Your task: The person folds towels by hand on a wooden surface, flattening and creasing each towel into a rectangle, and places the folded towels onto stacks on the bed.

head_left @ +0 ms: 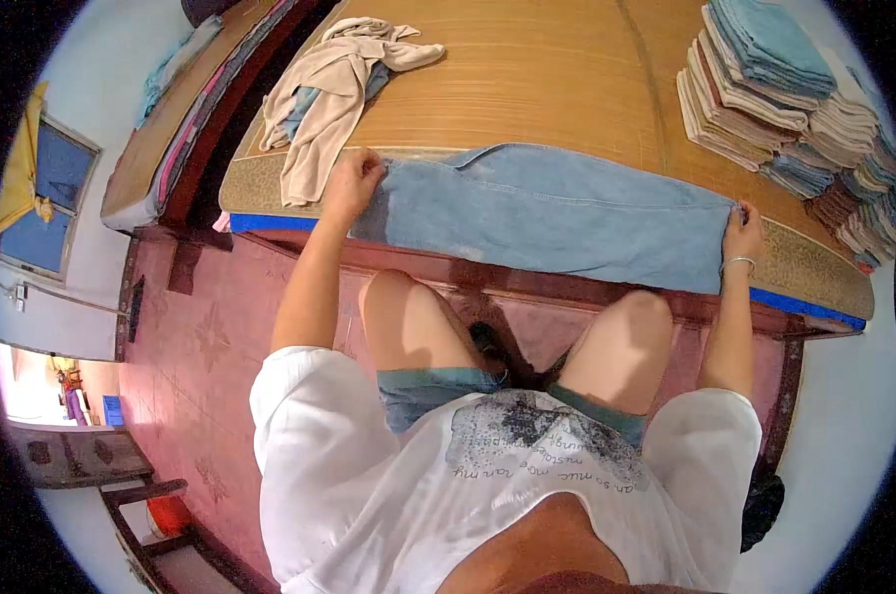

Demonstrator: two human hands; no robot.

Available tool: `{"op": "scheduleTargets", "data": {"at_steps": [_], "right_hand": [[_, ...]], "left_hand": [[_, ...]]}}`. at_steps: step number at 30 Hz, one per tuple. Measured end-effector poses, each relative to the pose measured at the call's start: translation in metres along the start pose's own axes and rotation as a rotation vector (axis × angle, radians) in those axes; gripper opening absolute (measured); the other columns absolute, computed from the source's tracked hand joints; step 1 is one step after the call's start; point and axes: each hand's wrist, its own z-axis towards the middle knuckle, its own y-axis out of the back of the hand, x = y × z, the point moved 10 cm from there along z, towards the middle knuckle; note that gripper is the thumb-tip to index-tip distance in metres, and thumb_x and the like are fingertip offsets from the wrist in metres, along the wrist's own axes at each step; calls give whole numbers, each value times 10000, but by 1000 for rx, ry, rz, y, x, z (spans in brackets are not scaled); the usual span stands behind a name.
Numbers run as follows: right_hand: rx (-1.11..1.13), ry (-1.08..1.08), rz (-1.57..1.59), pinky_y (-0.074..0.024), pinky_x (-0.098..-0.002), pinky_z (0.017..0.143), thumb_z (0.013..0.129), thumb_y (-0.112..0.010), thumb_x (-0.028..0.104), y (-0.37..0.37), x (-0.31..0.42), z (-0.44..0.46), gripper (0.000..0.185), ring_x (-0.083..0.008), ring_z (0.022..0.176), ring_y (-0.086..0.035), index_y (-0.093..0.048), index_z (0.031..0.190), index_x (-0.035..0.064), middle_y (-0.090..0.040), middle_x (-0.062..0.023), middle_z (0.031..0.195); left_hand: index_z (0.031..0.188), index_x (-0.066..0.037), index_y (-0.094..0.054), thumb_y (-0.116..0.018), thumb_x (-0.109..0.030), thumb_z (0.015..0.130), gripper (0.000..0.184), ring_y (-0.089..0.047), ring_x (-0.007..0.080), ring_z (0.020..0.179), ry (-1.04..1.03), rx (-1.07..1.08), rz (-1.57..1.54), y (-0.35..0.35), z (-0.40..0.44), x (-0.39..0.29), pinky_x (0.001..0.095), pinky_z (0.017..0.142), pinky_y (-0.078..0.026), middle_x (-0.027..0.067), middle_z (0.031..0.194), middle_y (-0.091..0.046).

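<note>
Pink floor tiles [186,327] spread below us, on the near side of the mat-covered bed [576,59]. Just past our knees, the pale blue denim garment [557,213] stretches left to right along the bed's near edge, its upper part on the mat and its near part hanging over the rim.

Our left hand [354,183] has its grip closed to a pinch, thumb against fingers, on the far corner of the garment's left end. Our right hand [745,233] pinches the far corner of the right end, its grip nearly closed as well. To hold this length well, we judge it best to draw both corners apart with equal, light tension, just enough to ease the raised fold left of the middle without dragging the rest over the rim. Heavy denim probably slides towards us if either pinch loosens, and a seam running straight between our hands helps us gauge an even pull.

Beyond our left hand, the loose beige cloth [334,94] lies heaped over a bit of blue fabric [301,111]. Towards the far right, folded cloths [740,99] stand in tall stacks.
</note>
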Motion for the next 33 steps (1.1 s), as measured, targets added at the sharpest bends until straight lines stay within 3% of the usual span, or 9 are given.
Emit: {"op": "scheduleTargets", "data": {"at_steps": [3, 11, 15, 18, 21, 25, 29, 31, 33], "right_hand": [[20, -19, -34, -441, -369, 770, 789, -581, 209, -3, -4, 0, 240, -277, 895, -570, -582, 1011, 117, -608, -114, 968], [43, -25, 56, -421, -364, 812, 781, -584, 206, -11, -16, 4, 243, -276, 916, -561, -590, 1006, 116, -597, -103, 1000], [35, -25, 86, -413, -372, 823, 775, -579, 206, -15, -18, 6, 247, -283, 907, -561, -591, 1004, 115, -600, -112, 979], [36, -40, -67, -426, -372, 797, 770, -586, 184, -3, -1, 1, 240, -291, 895, -560, -588, 998, 109, -600, -127, 965], [-8, 25, 14, -434, -369, 776, 773, -590, 174, -19, -24, 7, 229, -297, 897, -559, -585, 992, 107, -602, -132, 959], [44, -34, 146, -437, -336, 749, 785, -592, 177, -24, -29, 7, 214, -251, 832, -562, -579, 984, 99, -605, -121, 902], [76, -107, 239, -432, -312, 746, 802, -589, 169, -13, -33, 15, 197, -207, 818, -557, -579, 982, 90, -600, -91, 883], [156, -113, 606, -423, -268, 749, 815, -589, 149, -5, -29, 21, 201, -150, 847, -547, -567, 1000, 73, -593, -58, 911], [110, -67, 558, -408, -222, 753, 830, -580, 125, 41, -18, 28, 206, -94, 863, -523, -547, 1020, 51, -576, -20, 937]], "left_hand": [[859, -22, -574, -624, -114, 737, 161, -575, 307, 732, -41, -53, -7, 6, 3, -11, 371, 654, -446, 157, 761, -594], [910, -53, -588, -619, -106, 731, 189, -569, 314, 800, -123, 53, 28, -7, 12, -18, 387, 697, -445, 160, 850, -584], [926, -61, -590, -609, -106, 733, 198, -563, 336, 810, -197, 73, 188, -12, 14, -24, 412, 717, -445, 163, 860, -582], [912, -47, -577, -594, -110, 743, 181, -562, 346, 795, -219, 41, 265, -12, 14, -27, 419, 712, -446, 170, 860, -580], [898, -37, -565, -576, -105, 752, 161, -563, 345, 783, -219, 10, 275, -11, 12, -25, 418, 702, -447, 173, 863, -577], [889, -47, -576, -555, -88, 756, 141, -555, 327, 807, -55, -22, 100, 9, 2, -17, 410, 691, -441, 156, 872, -577], [890, -52, -592, -553, -82, 762, 137, -551, 317, 825, -175, -118, 166, 46, -10, -23, 396, 686, -438, 139, 859, -579], [912, -58, -605, -549, -78, 767, 156, -549, 311, 828, -292, -199, 242, 73, -18, -36, 381, 710, -434, 131, 850, -579], [912, -45, -600, -551, -77, 773, 151, -541, 306, 839, -222, -164, 123, 86, -18, -23, 359, 742, -427, 128, 855, -573]]}}
